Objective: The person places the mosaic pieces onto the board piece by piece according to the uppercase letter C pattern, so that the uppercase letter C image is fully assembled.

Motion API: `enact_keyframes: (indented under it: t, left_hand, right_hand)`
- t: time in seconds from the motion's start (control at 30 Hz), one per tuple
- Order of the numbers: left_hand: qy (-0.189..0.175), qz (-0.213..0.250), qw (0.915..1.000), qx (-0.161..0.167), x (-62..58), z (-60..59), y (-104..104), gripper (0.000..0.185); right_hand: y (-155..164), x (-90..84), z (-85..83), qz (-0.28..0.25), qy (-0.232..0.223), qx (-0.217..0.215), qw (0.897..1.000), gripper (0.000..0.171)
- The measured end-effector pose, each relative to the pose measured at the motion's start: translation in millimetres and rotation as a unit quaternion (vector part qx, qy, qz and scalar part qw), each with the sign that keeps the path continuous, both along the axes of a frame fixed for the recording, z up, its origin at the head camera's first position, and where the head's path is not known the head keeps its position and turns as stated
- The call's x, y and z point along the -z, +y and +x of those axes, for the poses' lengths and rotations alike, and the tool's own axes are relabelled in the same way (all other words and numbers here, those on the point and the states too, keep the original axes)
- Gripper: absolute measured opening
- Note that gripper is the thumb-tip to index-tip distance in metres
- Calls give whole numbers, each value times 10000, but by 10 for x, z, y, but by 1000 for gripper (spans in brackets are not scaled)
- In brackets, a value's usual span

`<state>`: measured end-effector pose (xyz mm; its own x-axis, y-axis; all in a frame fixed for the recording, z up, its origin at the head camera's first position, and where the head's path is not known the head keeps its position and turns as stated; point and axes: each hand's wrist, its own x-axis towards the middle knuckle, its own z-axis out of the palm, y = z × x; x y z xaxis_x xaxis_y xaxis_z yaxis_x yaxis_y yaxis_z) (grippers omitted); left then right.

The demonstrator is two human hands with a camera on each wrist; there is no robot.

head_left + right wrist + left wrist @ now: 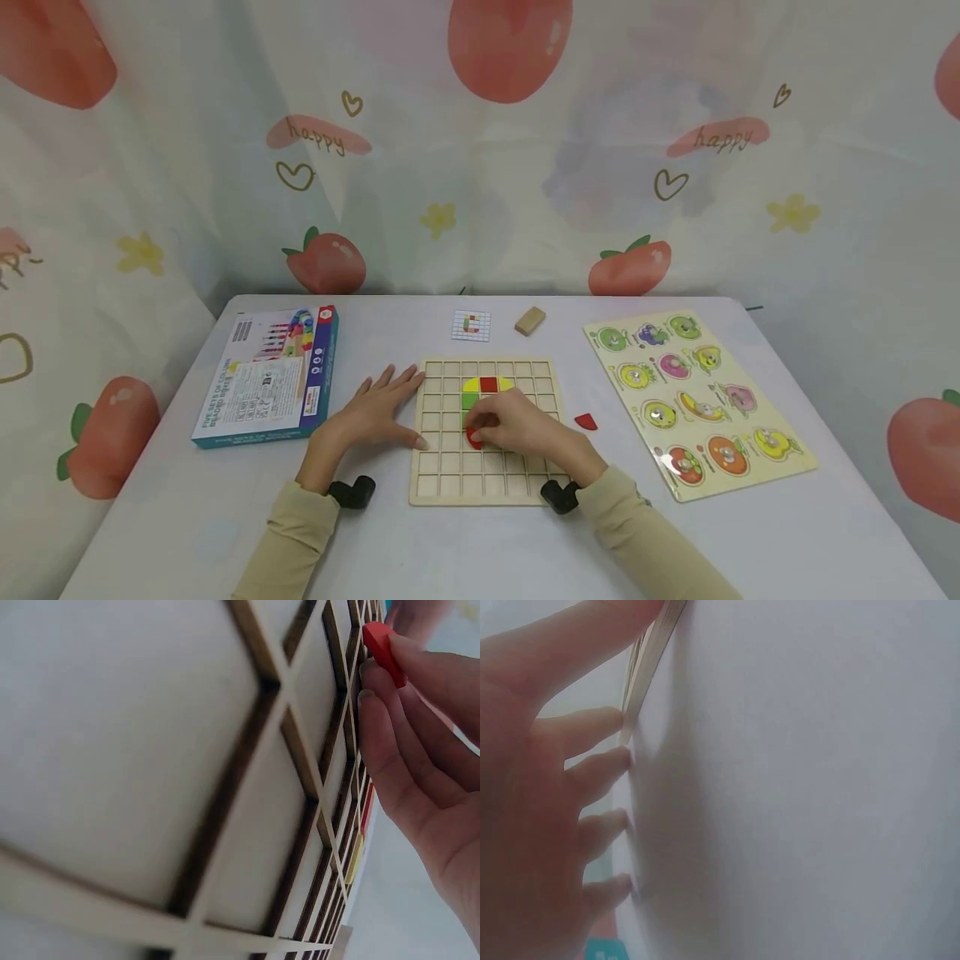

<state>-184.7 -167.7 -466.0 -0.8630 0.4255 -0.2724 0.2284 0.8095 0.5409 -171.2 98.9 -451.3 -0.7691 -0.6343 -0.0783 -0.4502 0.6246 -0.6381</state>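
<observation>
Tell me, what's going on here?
A person's right hand pinches a red piece at the grid, while the left hand touches the grid's left edge. Yellow, red and green pieces sit in its cells. Another red piece lies to its right, and a patterned card lies beyond it.

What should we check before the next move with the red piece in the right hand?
1. Red piece gripped: ok, the right hand pinches it.
2. Grid board touched by the left hand: ok, at its left edge.
3. Little picture card easy to see: ok, it lies uncovered behind the board.
4. Square under the pinching fingertips empty: cannot tell, the hand hides it.
5. Loose red piece on the board: not ok, it lies on the table to the right.
</observation>
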Motion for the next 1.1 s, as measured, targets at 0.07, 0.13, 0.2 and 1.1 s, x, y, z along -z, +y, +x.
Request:
enact_keyframes:
  t: [0.07, 0.13, 0.2, 1.1]
  left_hand:
    - [-22, 4, 10000, -7, 2, 2, 11, 108]
    - [-29, 2, 10000, -20, 1, 1, 16, 108]
    - [-26, 5, 10000, -27, -2, -1, 17, 108]
    - [-30, 21, 10000, 1, -17, 2, 11, 108]
  right_hand:
    - [9, 15, 3, -4, 38, -23, 10000, 14]
    - [11, 21, 1, -4, 109, -49, 9999, 15]
    - [7, 25, -5, 20, 158, -77, 9998, 16]
    - [-50, -7, 26, 385, -91, -40, 9992, 8]
